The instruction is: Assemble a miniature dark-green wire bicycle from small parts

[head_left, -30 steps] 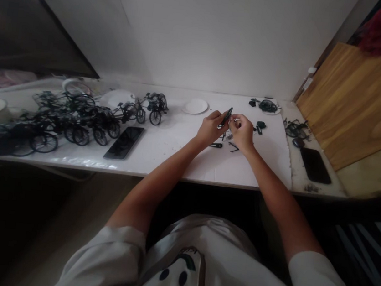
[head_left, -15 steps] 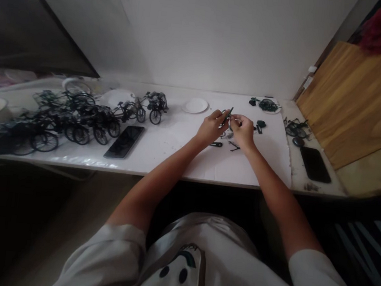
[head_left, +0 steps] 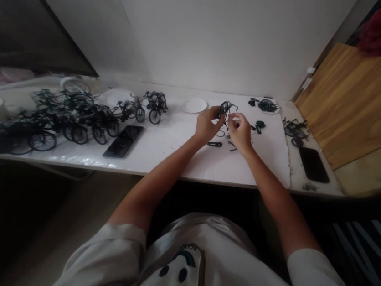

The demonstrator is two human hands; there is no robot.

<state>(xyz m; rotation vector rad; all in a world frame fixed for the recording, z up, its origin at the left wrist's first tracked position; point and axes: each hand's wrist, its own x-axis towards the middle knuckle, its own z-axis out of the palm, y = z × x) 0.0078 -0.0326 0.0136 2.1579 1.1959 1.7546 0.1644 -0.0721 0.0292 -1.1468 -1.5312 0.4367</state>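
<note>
My left hand is closed on a small dark model bicycle, a wheel and thin frame showing above the fingers. My right hand is beside it, thumb and fingertips pinched together at the frame's right side; what exactly they grip is too small to make out. Below the hands on the white board lie a loose thin ring, a short dark flat piece and a thin forked part. Dark green parts rest just right of my right hand.
Several finished-looking model bicycles crowd the left side, near a phone. A white plate stands at the back. Another plate at back right holds wheels. Farther right are more bicycle parts and a second phone.
The bicycle in my left hand has turned, so its wheel and frame now show above the fingers. My left hand has rotated slightly; my right hand stays close by.
</note>
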